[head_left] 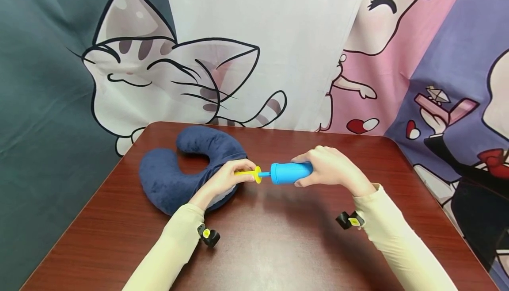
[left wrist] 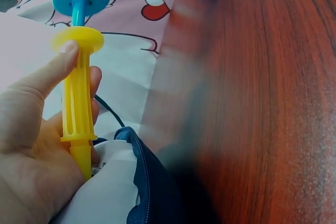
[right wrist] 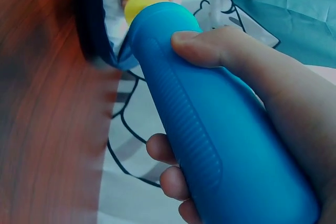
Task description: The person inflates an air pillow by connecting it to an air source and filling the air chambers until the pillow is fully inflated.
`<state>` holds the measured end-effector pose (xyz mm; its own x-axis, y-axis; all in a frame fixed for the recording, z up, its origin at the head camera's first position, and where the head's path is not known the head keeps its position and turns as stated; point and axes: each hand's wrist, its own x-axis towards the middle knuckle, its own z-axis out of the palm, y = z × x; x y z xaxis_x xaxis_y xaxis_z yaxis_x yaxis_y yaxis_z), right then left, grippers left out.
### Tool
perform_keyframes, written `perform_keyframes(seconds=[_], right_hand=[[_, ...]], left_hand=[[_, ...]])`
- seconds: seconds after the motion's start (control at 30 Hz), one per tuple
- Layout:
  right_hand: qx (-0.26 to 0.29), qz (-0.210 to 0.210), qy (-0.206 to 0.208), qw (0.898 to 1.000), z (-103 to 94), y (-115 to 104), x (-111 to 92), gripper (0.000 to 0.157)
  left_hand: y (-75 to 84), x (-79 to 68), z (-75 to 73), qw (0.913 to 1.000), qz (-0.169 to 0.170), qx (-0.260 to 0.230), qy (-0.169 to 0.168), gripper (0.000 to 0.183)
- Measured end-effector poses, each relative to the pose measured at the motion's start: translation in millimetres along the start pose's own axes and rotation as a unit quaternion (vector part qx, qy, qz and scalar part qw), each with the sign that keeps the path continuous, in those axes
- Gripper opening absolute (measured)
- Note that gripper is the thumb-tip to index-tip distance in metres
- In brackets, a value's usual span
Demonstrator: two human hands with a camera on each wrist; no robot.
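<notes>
My left hand point(head_left: 226, 177) grips the ribbed yellow nozzle end point(left wrist: 79, 98) of a hand air pump, the thumb lying along it below a round yellow flange. My right hand point(head_left: 330, 167) holds the pump's blue barrel point(head_left: 287, 173), its fingers wrapped round the sides. A short length of blue rod point(head_left: 264, 174) shows between barrel and flange. Under the left hand lies a navy U-shaped neck pillow point(head_left: 165, 185); white lining point(left wrist: 115, 169) shows at its opened cover. The nozzle's tip meets this lining near the palm, but whether it sits in a valve is hidden.
The pillow lies on the left part of a reddish-brown wooden table point(head_left: 254, 246). Behind the table hangs a cartoon-printed cloth point(head_left: 302, 39). Both sleeved wrists carry small black cameras point(head_left: 210, 237).
</notes>
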<state>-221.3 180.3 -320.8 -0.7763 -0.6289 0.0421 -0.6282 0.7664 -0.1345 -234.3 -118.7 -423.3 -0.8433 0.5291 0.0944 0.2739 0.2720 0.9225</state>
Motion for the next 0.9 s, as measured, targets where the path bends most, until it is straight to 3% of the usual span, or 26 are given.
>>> perform_keyframes(seconds=[0.4, 0.73, 0.9], right_hand=[[0.005, -0.013, 0.006, 1.000, 16.6, -19.0, 23.9, 0.049], [0.004, 0.006, -0.014, 1.000, 11.4, -14.9, 9.4, 0.057], [0.001, 0.010, -0.016, 1.000, 5.1, -5.4, -3.6, 0.059]], left_hand=[[2.4, 1.1, -4.3, 0.9998, 0.004, 0.018, -0.011, 0.020], [9.2, 2.6, -8.3, 0.9966, 0.005, 0.081, -0.012, 0.024], [10.6, 2.4, -7.4, 0.9964, 0.006, 0.084, -0.011, 0.023]])
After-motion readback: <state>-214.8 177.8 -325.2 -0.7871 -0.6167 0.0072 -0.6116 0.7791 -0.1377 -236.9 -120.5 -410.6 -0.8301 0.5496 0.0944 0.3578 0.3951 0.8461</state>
